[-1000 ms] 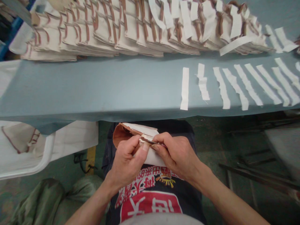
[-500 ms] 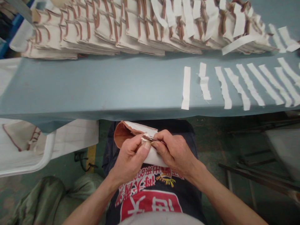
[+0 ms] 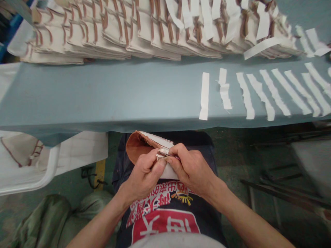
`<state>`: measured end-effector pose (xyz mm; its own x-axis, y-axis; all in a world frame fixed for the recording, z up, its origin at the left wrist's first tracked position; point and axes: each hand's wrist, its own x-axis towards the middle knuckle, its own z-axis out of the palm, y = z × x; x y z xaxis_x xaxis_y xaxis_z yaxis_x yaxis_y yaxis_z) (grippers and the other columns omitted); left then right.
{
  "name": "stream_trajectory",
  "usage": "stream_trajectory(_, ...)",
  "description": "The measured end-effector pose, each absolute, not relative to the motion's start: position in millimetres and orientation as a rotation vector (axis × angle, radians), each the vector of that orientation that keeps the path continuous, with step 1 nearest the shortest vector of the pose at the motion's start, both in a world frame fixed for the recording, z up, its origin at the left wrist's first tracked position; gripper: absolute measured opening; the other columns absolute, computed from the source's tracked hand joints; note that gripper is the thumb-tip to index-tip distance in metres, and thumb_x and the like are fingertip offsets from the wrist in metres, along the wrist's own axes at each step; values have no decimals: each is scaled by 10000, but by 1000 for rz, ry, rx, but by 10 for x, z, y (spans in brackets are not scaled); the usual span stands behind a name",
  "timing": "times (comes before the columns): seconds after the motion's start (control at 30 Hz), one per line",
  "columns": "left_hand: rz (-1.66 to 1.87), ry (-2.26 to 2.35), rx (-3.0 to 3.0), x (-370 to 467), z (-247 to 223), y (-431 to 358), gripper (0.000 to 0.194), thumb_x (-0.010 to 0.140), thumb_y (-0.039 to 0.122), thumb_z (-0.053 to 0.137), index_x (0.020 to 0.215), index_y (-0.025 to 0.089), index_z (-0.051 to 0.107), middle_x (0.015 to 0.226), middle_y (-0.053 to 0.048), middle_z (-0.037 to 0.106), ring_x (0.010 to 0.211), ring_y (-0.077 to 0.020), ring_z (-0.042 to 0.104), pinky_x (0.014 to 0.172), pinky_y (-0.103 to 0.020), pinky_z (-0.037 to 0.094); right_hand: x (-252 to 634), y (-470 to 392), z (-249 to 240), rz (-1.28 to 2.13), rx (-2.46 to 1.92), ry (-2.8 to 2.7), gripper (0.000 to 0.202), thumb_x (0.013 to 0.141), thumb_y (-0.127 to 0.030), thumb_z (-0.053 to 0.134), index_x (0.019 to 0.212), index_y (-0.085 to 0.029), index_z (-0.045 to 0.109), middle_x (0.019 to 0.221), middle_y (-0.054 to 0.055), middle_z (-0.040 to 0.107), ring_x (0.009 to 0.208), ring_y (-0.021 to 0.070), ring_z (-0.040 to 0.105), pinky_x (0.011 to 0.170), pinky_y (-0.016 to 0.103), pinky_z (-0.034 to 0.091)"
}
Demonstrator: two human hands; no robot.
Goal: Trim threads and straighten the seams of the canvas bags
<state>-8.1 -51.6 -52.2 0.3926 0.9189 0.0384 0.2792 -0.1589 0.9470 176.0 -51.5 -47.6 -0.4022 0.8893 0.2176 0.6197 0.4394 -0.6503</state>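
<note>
Over my lap lies a sewn piece [image 3: 138, 146], brown on one side and off-white on the other, curled open at its left end. My left hand [image 3: 147, 170] is closed, pinching the piece's edge between thumb and forefinger. Close against it, my right hand [image 3: 190, 167] pinches a thin metal tool [image 3: 164, 154], its tip at the pale, ragged-looking edge by my left thumb. The tool's exact kind is too small to make out, and most of it is hidden by my fingers. An off-white part of the piece shows beneath both hands.
The blue-grey covered table [image 3: 116, 93] spans ahead of me. Along its back lie stacked off-white pieces with brown edging [image 3: 116, 31]; several white fabric strips [image 3: 204, 96] lie at the right. A white bin [image 3: 53, 168] stands left, green sacks [image 3: 43, 220] below, metal bars [image 3: 284, 196] right.
Both hands stay together at the same edge of the piece. My fingers and the tool have shifted slightly; the brown end has tilted up a little.
</note>
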Motion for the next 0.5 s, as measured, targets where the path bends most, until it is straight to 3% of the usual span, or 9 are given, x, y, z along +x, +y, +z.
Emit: stream_trajectory(0.5,724,1111,1805,-46,-613,-493,228,1017,219,423,794,221,472,639,52,543,524,-113,474,541,-266,325,1613,-560,-563,708,-1412,-1960,271,1115,-353,338,943,-227,505,669,16,698,529,177,668,503,249,405)
